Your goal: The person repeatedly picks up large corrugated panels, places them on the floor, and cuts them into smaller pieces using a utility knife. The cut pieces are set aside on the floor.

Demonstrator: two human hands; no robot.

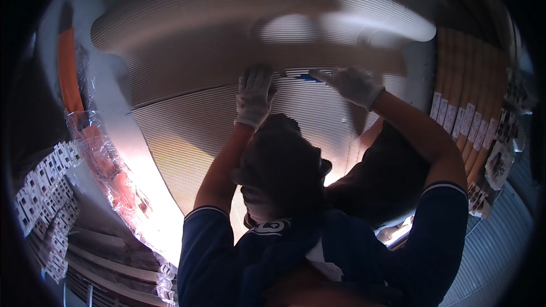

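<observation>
My left hand [256, 94], in a pale work glove, lies palm down on a ribbed, corrugated sheet [199, 116]. Its fingers are stretched out and point away from me. My right hand [354, 86], gloved too, is closed with its fingers directed to the left. A slim blue tool [307, 77] shows at its fingertips, over a bright line across the sheet; its exact kind is too small to tell. Beyond both hands the ribbed material rises into a large curled flap [227, 28]. My dark-clothed legs [284, 165] hide part of the sheet's near side.
Several long brown cardboard pieces [463, 91] with white labels stand side by side at right. Crumpled clear plastic wrap [108, 159] and an orange strip [69, 71] lie at left, near white pieces with square holes [48, 193]. A ribbed blue-grey surface [495, 250] is at lower right.
</observation>
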